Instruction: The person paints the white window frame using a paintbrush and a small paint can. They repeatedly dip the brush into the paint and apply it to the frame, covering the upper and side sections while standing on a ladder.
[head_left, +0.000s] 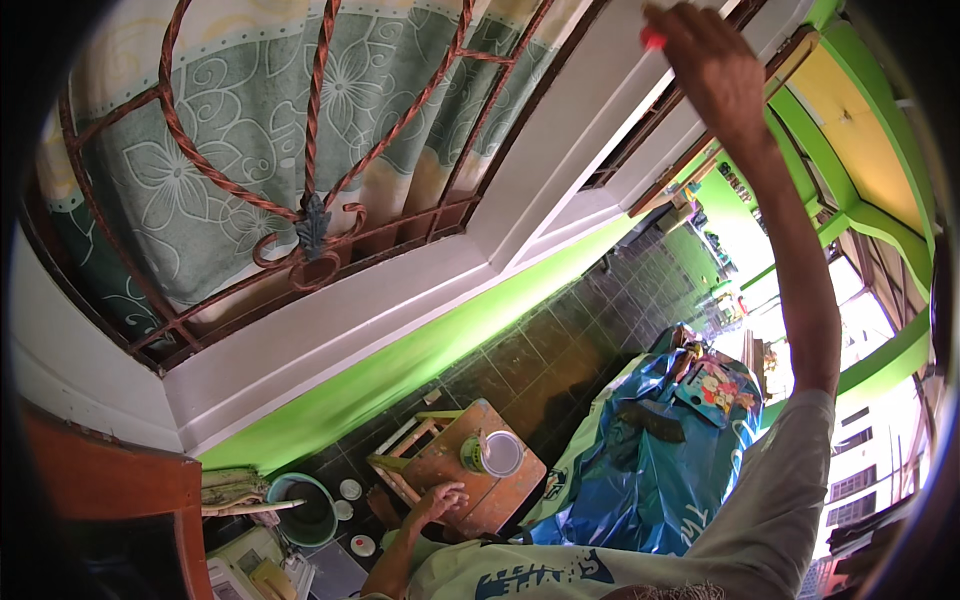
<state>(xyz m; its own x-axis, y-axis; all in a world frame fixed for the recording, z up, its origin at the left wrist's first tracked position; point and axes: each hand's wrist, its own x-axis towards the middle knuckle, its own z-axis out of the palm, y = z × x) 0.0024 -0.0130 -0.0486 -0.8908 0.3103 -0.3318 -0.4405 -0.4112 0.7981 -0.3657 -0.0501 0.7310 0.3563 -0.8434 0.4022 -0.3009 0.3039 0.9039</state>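
My right hand (716, 71) is raised high at the top right, in front of the white window frame (555, 142). Its fingers are closed around a small red object (652, 37); the rest of that object is hidden or cut off by the picture's edge. Low in the view, my left hand (444, 501) holds nothing, its fingers slightly apart, over the near side of an orange-topped wooden stool (517, 476). I cannot tell whether it touches the top. On the stool stands an open can (472, 454) with whitish contents (504, 454) and a stick-like piece (484, 444) at its rim.
Twisted iron window bars (322, 112) stand before a patterned curtain (255, 150). Blue plastic sheeting (630, 480) covers a bulky pile on the right. Below the green wall (360, 390) are a bucket (330, 510), several round lids (350, 490) and a dark tiled floor (547, 322).
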